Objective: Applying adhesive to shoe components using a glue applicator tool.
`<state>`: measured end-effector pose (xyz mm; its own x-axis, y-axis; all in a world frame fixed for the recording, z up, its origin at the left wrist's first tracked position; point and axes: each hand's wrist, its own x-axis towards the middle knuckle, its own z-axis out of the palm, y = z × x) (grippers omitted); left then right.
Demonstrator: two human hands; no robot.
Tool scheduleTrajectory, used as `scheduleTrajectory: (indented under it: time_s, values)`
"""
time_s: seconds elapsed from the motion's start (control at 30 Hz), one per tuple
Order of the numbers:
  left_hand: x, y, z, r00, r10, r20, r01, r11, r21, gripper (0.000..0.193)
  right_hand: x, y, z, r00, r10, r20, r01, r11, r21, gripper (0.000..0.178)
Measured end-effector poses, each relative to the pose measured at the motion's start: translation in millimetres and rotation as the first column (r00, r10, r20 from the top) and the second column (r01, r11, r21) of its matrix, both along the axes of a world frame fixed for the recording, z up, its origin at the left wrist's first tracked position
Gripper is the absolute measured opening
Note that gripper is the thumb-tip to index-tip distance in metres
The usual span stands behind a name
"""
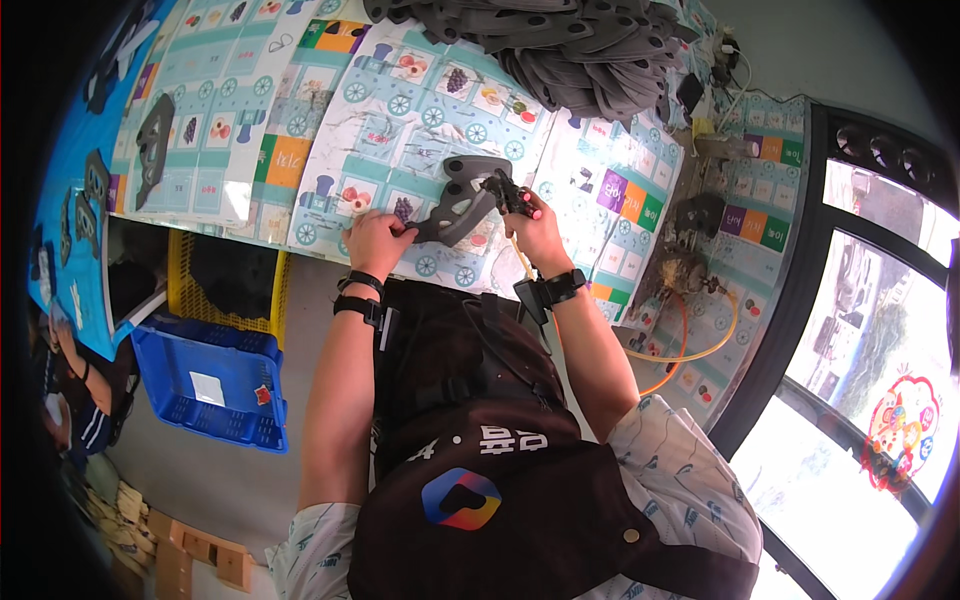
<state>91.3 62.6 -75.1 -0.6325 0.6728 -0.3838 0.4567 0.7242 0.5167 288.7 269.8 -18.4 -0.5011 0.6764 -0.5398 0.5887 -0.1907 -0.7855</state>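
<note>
A dark grey flat cut-out piece (453, 222) with rounded openings lies near the front edge of the table, which is covered with printed sheets (340, 130). My left hand (378, 242) pinches its lower left end between thumb and fingertips. Wrapped round a small black spray gun (506, 190), my right hand (541, 238) holds it over the piece's right end. A pale yellow hose (523, 262) hangs down from the gun past my right wrist. Part of the gun's handle is hidden by my fingers.
A heap of similar grey pieces (580, 55) stands at the back; another piece (153, 150) lies left. Blue crate (210, 365) and yellow crate (273, 300) sit below left. Another person's arm (80, 355) shows beside a blue table (52, 245). Hoses (690, 355) loop at right, near a glass door (850, 290).
</note>
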Motion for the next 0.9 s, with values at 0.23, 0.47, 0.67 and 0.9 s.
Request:
scheduleTrajectory:
  time_s: [0.23,0.47,0.67,0.9]
  values:
    - [-0.6,-2.3,-1.8,1.000,-0.003,-0.013,0.003,1.000,0.010,0.028,-11.8,-8.7,7.2,1.000,0.008,-0.020,-0.008,1.000,-0.016,0.024]
    - [-1.0,-1.2,-0.7,1.000,0.006,0.001,-0.006,1.000,-0.019,0.024,-12.0,-12.6,16.6,0.997,0.072,0.033,-0.071,0.997,-0.021,0.024]
    - [-0.4,-0.1,0.0,1.000,0.001,-0.006,-0.001,1.000,-0.017,0.024,1.5,-14.7,8.5,0.996,0.083,0.026,-0.082,0.997,-0.013,0.023]
    - [0.0,-2.0,-0.8,1.000,-0.005,-0.022,0.005,1.000,0.011,0.028,13.9,-17.4,7.6,0.998,0.054,0.040,-0.053,0.998,-0.023,0.023]
